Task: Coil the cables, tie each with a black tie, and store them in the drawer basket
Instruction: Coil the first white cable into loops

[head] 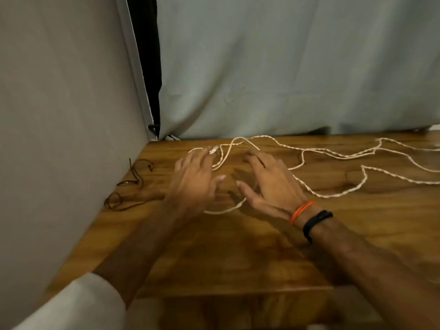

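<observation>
A long white twisted cable [338, 155] sprawls in loose loops over the wooden table [238, 253], running from the middle to the right edge. My left hand [194, 179] hovers over its left end with fingers spread and straight, a ring on one finger. My right hand [269, 184] is just beside it, fingers spread over the cable, and a strand passes under the palm. Neither hand grips anything. Thin black ties [133, 184] lie in a tangle at the table's left edge, a little left of my left hand.
A grey cloth panel [66, 115] walls off the left side and a pale curtain [285, 67] hangs behind the table. The table's front edge [238, 294] runs below my forearms. No drawer basket is in view.
</observation>
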